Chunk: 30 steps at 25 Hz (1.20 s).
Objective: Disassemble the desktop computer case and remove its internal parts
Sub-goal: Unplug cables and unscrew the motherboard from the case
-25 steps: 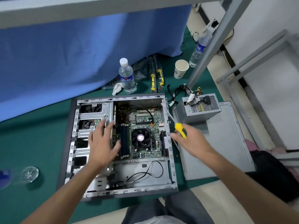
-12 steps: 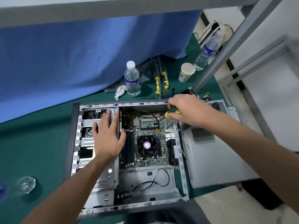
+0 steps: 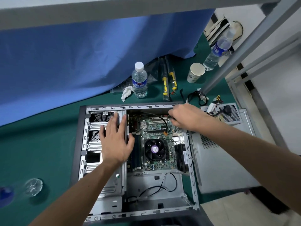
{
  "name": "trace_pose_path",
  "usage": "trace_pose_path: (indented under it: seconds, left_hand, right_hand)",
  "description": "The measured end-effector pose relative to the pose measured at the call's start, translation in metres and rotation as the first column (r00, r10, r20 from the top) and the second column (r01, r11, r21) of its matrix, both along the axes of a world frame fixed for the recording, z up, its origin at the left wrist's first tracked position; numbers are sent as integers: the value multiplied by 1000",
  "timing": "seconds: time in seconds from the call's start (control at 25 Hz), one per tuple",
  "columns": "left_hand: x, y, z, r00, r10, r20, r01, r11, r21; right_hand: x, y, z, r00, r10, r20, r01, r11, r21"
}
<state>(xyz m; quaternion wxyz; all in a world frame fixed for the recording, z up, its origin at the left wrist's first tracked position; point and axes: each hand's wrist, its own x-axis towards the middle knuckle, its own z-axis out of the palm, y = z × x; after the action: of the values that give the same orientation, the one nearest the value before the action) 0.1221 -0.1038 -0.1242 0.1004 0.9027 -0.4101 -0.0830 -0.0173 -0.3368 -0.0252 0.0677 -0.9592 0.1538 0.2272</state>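
Note:
The open desktop computer case (image 3: 136, 106) lies on its side on green cloth. Inside are the green motherboard (image 3: 156, 128) and its black CPU fan (image 3: 154, 150). My left hand (image 3: 115, 141) rests flat, fingers spread, on the silver drive cage (image 3: 94, 128). My right hand (image 3: 187, 117) is curled at the case's far right corner, over the motherboard's top edge. It grips the yellow-handled screwdriver, which the fingers now hide. A loose black cable (image 3: 162, 185) lies in the empty near bay.
The removed power supply (image 3: 228, 115) sits on the detached side panel (image 3: 219, 160) to the right. Behind the case stand a water bottle (image 3: 139, 82), packaged screwdrivers (image 3: 169, 82), a paper cup (image 3: 195, 73) and a second bottle (image 3: 218, 51). A grey frame leg (image 3: 236, 54) slants at right; blue cloth (image 3: 81, 62) hangs behind.
My right hand moved with the screwdriver from beside the case's right wall up to its far right corner. My left hand slid slightly farther up the drive cage.

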Motion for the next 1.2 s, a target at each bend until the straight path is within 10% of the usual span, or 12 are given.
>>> trace_pose_path:
  seconds: [1.2]
  left_hand:
    - [-1, -2, 6, 1000, 3, -18, -2, 999, 34]
  right_hand:
    - [10, -3, 3, 930, 344, -128, -354, 933, -62]
